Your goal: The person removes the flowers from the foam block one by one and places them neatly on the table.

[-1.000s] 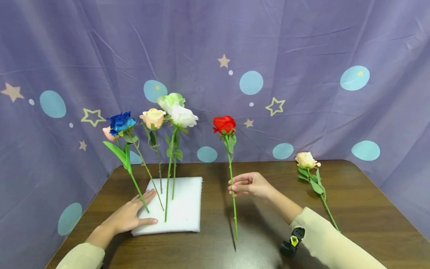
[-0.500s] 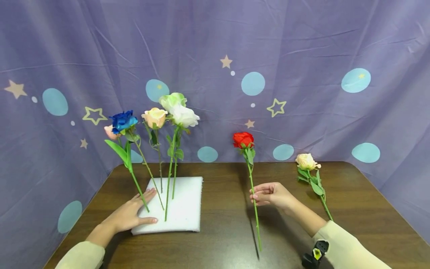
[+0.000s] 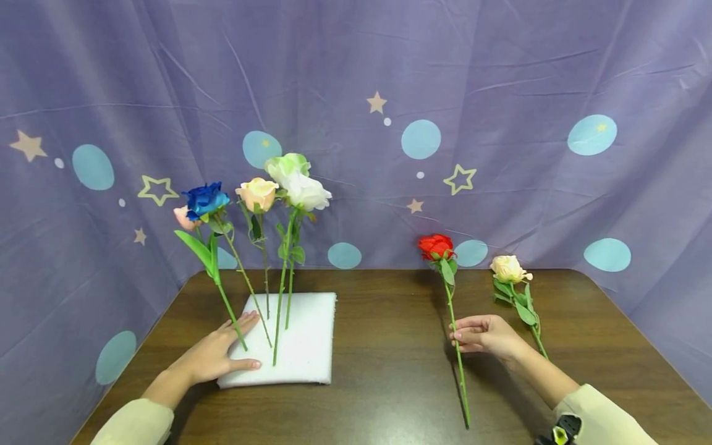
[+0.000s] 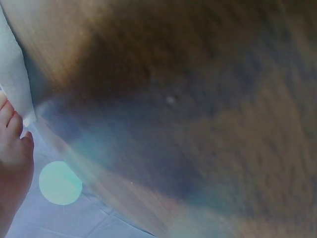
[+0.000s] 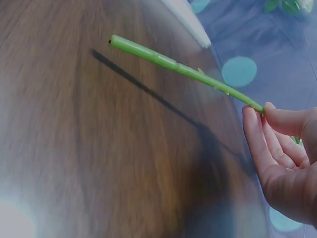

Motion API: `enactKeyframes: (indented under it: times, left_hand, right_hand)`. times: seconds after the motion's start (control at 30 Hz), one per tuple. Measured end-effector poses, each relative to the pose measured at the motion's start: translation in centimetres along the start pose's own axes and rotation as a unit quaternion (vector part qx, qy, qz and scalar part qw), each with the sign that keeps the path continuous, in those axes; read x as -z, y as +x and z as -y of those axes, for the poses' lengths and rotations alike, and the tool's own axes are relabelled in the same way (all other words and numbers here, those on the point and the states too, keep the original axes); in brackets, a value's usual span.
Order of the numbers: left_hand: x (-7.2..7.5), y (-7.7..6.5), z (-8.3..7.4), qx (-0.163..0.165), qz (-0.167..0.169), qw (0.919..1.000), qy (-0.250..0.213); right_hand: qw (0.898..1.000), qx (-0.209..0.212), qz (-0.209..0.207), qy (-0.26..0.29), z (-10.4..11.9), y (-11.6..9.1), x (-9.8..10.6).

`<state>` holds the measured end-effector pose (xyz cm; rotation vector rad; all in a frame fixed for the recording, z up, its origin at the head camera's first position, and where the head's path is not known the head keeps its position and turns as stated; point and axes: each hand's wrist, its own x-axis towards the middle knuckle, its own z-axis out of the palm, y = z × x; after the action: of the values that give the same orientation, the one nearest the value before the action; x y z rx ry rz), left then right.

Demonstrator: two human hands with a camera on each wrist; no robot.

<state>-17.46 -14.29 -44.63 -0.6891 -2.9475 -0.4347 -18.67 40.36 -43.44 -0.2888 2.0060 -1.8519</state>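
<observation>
My right hand [image 3: 489, 337] pinches the green stem of a red rose [image 3: 436, 246] between thumb and fingers. In the right wrist view the stem [image 5: 168, 62] slants above the table, its cut end apart from the wood. On the left, my left hand [image 3: 214, 355] lies spread on the edge of a white foam block [image 3: 306, 346]. Several flowers stand in that block: a blue rose [image 3: 206, 200], a pink flower [image 3: 186, 218] behind it, a peach rose [image 3: 258, 194], a white flower [image 3: 306, 191] and a greenish-white one [image 3: 287, 165]. The left wrist view catches the left hand [image 4: 14, 153] only at its edge.
A cream rose [image 3: 508, 269] with green leaves lies at the right of the brown wooden table [image 3: 384, 358], just beyond my right hand. Behind the table hangs a purple curtain [image 3: 345, 62] with stars and blue dots.
My right hand has carried the red rose to the right and lower, away from the foam block and nearer the cream rose. The left hand has stayed on the foam.
</observation>
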Motion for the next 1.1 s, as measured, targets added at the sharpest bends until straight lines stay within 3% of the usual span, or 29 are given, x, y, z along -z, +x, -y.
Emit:
enactKeyframes:
  times: [0.33,0.73,1.1]
  left_hand:
    - [0.1,-0.2,-0.1,0.005,0.006,1.0000,-0.003]
    - [0.2,-0.2,0.0,0.002,-0.007,1.0000,0.003]
    - [0.0,-0.2,0.0,0.001,-0.004,1.0000,-0.004]
  right_hand:
    - [1.000,-0.005,-0.011,0.015,-0.8,-2.3,3.2]
    - [0.995,-0.056,-0.077,-0.023,-0.9,-4.0,5.5]
    - [0.974,-0.097,-0.171,-0.116,-0.8,-3.9,5.5]
